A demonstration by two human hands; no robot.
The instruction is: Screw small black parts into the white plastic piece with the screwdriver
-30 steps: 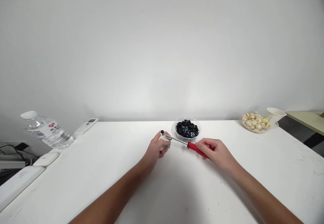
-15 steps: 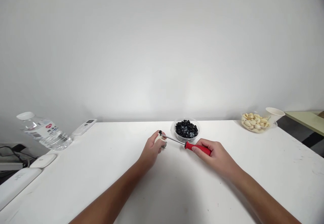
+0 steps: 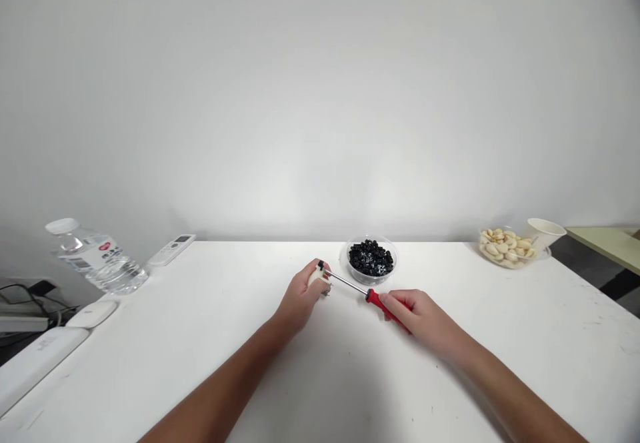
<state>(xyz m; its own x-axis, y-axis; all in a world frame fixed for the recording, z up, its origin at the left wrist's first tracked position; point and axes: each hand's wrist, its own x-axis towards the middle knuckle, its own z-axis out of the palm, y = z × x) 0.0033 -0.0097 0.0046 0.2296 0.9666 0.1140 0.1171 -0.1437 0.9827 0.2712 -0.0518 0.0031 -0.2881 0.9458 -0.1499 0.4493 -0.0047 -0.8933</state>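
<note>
My left hand (image 3: 299, 294) is closed around a small cream-coloured piece (image 3: 315, 276) with a black part (image 3: 321, 265) at its top and small grey metal bits at its lower right. Much of the piece is hidden by my fingers. My right hand (image 3: 413, 311) grips the red handle of a screwdriver (image 3: 376, 299). Its metal shaft points left and up, and the tip meets the black part. Just behind the screwdriver stands a clear round bowl (image 3: 395, 270) full of small shiny black pieces (image 3: 371, 257).
At the back right, a clear container holds cream-coloured pieces (image 3: 506, 248) beside a white paper cup (image 3: 546, 231). Along the left lie a tilted water bottle (image 3: 103, 256), a white remote (image 3: 173, 250) and white flat devices (image 3: 43, 363). A wall borders the white table (image 3: 200, 309) behind.
My right hand has swung the screwdriver's handle down a little, so the shaft slopes more steeply. Its tip stays at the black part. The whole view has shifted slightly.
</note>
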